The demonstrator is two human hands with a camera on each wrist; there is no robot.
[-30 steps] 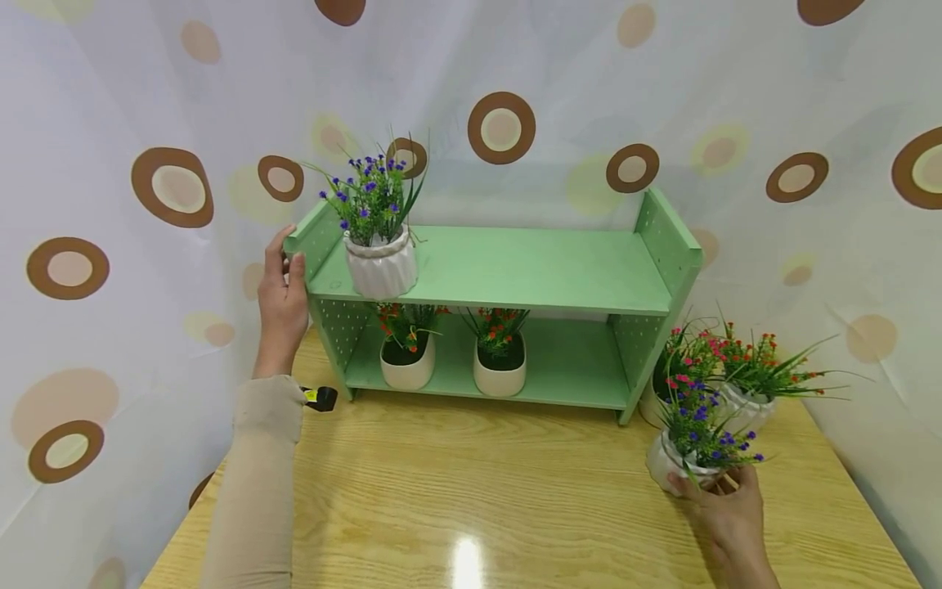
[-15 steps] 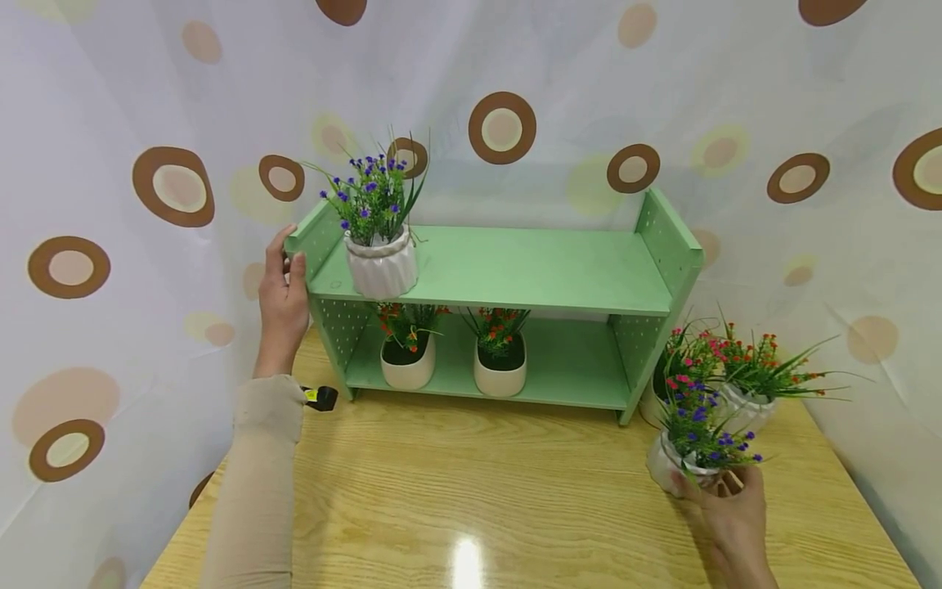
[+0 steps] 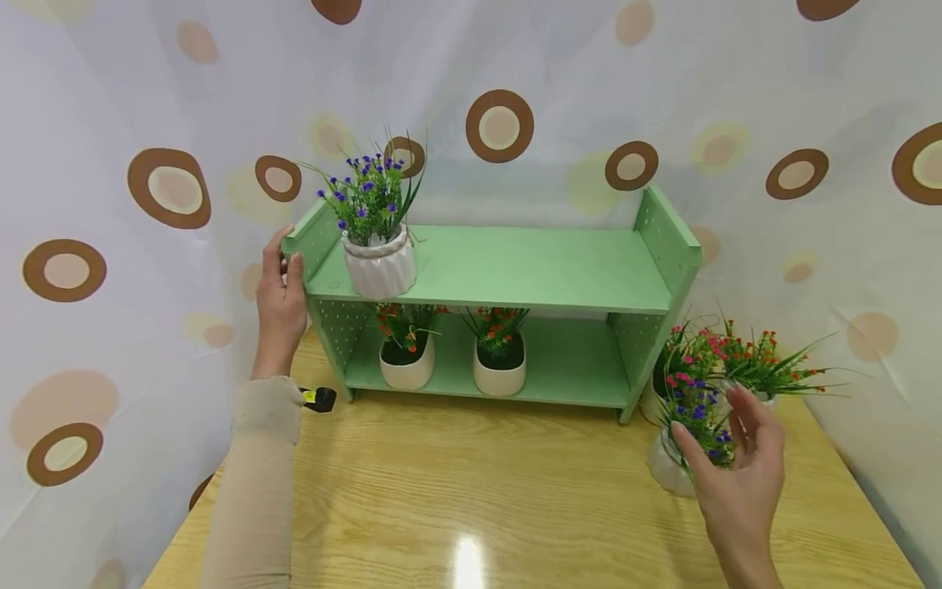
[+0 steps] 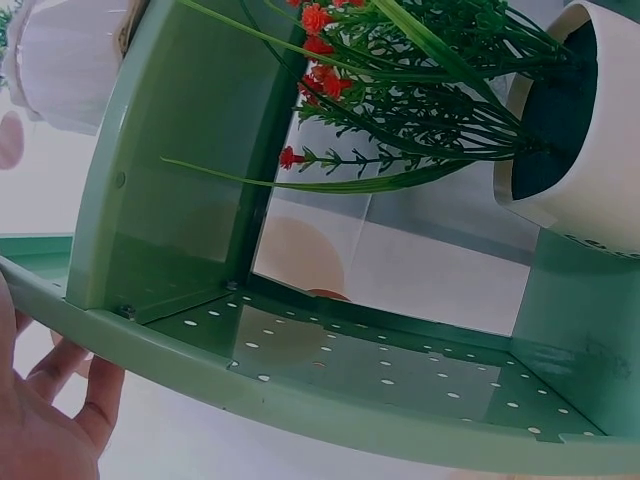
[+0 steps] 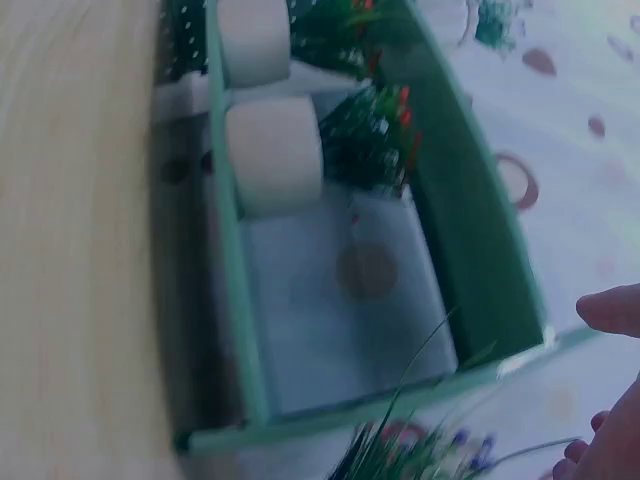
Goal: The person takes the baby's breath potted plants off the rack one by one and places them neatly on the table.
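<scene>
Half a second ago the right hand (image 3: pixel 743 474) was down at the near flowerpot (image 3: pixel 671 470); now it is raised in front of that pot's purple flowers (image 3: pixel 692 401). Its thumb and fingers are bent but spread well apart, and I see nothing held between them. Whether a fingertip brushes a leaf, I cannot tell.

The near flowerpot has stayed put, upright on the table (image 3: pixel 478 483), just off the right end of the green shelf (image 3: pixel 530 262) and in front of the pink flowers (image 3: pixel 689 357) and the red flowers (image 3: pixel 765 360). To me the change means nothing is being carried: that pot would need a fresh grip before it could leave the table.

Over on the other side, the left hand (image 3: pixel 282 307) keeps its place at the shelf's upper left side. Its fingers are bent against the panel; whether they wrap round it or only rest there, I cannot tell. Beside it on the top board stands a white pot (image 3: pixel 380 268), with two cream pots (image 3: pixel 500 376) on the board below.
</scene>
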